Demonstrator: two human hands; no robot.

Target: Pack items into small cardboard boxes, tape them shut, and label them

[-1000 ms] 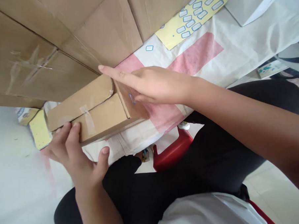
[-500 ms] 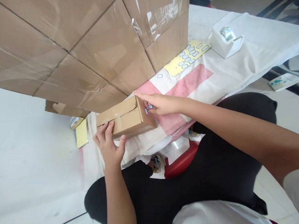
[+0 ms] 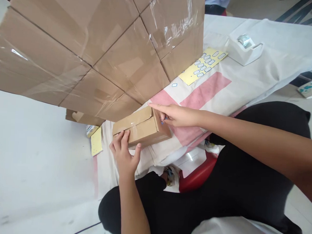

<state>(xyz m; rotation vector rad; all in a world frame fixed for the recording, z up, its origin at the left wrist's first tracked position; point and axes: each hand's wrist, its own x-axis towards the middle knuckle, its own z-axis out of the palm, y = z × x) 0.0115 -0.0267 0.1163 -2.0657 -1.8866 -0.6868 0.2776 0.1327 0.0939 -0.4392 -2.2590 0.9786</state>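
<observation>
- Left hand [image 3: 125, 155] is lying open on the box [image 3: 146, 129], its fingertips bending over the lid near the left end, its thumb standing apart
- Right hand [image 3: 180, 115] is pointing its index finger along the top edge of the box's right end; its other fingers are curling beside a mostly hidden blue-edged piece [image 3: 162, 122], and whether they are pinching it I cannot tell
- Box is lying on the cloth-covered worktop [image 3: 247, 79], in front of the stacked cartons [image 3: 117, 63]; clear tape is bridging its lid seam
- Sheet [image 3: 191, 76] and dispenser [image 3: 240, 57] are sitting off to the right
- Judging by the card, the box should be handling stiff and fairly light, though its lid is hiding any contents; hard squeezing could be denting the sides, and the smooth base may be sliding on cloth
- Safest hold: flat palms bracing both ends near the corners, fingers keeping off the seam
</observation>
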